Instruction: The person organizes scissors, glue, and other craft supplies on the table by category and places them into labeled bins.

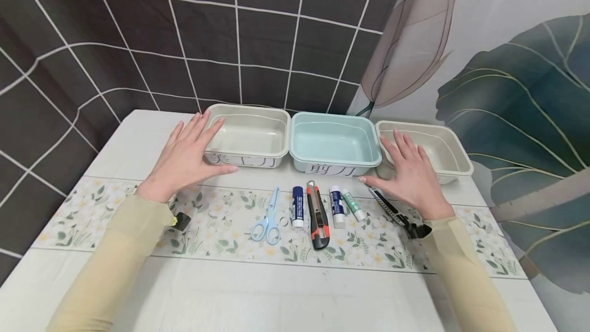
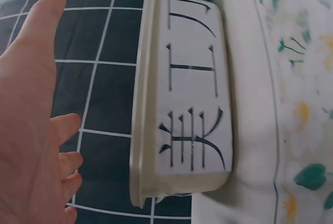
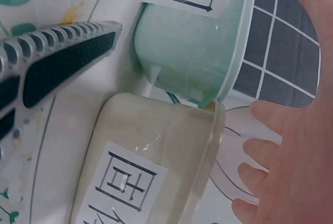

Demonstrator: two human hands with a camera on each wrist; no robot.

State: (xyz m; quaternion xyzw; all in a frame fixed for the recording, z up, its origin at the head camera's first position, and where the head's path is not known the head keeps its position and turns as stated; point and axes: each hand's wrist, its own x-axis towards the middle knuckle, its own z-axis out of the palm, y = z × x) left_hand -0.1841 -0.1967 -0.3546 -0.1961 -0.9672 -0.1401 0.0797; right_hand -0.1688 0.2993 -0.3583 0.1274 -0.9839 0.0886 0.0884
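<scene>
Head view showed, nearest the person, a row of 6 small items on the floral strip of the table [image 1: 138,291]: light blue scissors [image 1: 268,219], a blue glue stick [image 1: 297,207], a red and black utility knife [image 1: 317,215], 2 more glue sticks [image 1: 337,206] and a grey utility knife [image 1: 389,209]. Each lay with its long axis running away from the person, toward the trays.

Just beyond them the left hand [image 1: 186,155] lay flat with fingers spread, resting against the near left corner of the left beige tray [image 1: 251,135]. The right hand [image 1: 410,170] was equally spread and flat, over the near left corner of the right beige tray [image 1: 442,150], gripping nothing. The grey utility knife ran from under that hand's thumb back toward the wrist, so the right hand was much the nearer to it.

Between the beige trays sat the mint tray [image 1: 334,142], touching both.
</scene>
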